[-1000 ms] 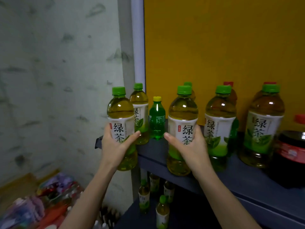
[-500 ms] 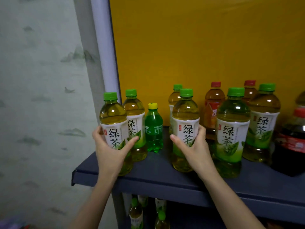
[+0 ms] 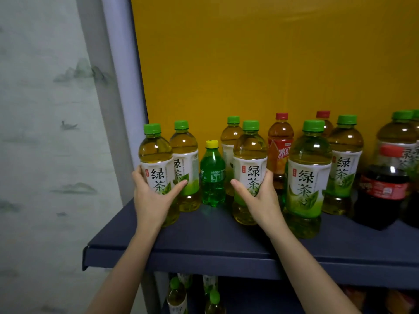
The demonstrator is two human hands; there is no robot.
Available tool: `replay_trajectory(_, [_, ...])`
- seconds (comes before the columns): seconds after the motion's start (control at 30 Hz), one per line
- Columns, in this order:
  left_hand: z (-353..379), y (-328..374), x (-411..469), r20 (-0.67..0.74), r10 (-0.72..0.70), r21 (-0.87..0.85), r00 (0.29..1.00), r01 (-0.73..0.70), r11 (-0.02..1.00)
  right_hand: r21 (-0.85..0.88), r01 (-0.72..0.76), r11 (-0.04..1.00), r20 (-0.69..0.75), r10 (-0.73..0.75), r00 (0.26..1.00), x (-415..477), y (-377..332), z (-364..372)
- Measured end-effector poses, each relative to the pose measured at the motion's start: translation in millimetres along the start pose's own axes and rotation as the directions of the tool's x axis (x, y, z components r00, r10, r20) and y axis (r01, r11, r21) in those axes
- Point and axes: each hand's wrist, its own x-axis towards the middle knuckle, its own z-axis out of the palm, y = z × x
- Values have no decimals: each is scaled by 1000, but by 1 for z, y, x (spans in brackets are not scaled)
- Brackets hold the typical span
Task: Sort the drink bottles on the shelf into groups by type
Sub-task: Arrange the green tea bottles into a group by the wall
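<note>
My left hand (image 3: 152, 200) grips a green-capped green tea bottle (image 3: 156, 159) at the left end of the dark blue shelf (image 3: 204, 248). My right hand (image 3: 260, 200) grips another green tea bottle (image 3: 249, 152) near the middle. Both bottles stand on the shelf. Between them stands a small green soda bottle with a yellow cap (image 3: 212, 175), and a further green tea bottle (image 3: 184, 155) is just behind the left one. To the right stand more green tea bottles (image 3: 308, 177), two red-capped iced tea bottles (image 3: 280, 146) and a cola bottle (image 3: 384, 189).
A yellow back panel (image 3: 272, 64) closes the shelf behind the bottles. A grey post (image 3: 122, 98) and a painted wall (image 3: 45, 132) lie to the left. On a lower shelf stand several small green tea bottles (image 3: 178, 295).
Both held bottles have moved from over the shelf's front edge inward and now stand on the shelf. My view has lifted and shifted, showing more of the row.
</note>
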Motion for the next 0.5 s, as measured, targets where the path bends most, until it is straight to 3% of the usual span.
replay_trajectory(0.1, [-4,4,-6,-95,20,43,995,-16,999,-82,-8,997,75,14,997,-5,-1,-8])
replay_trajectory(0.17, [-8,12,-16,-232,196,93,953,-179,979,-162,33,986,155,-8,988,-16,-3,-18])
replay_trajectory(0.23, [-5,25,-30,-254,394,107,883,-379,919,-238,82,968,212,-31,977,-32,-5,-30])
replay_trajectory(0.33, [17,39,-47,-11,459,-9,888,-459,888,-311,181,933,248,-104,963,-60,-6,-52])
replay_trajectory(0.4, [38,42,-52,167,386,-17,907,-389,921,-285,209,935,241,-141,960,-73,-7,-69])
replay_trajectory(0.5, [62,44,-52,248,264,41,932,-282,958,-238,198,951,110,-176,978,-79,-7,-98])
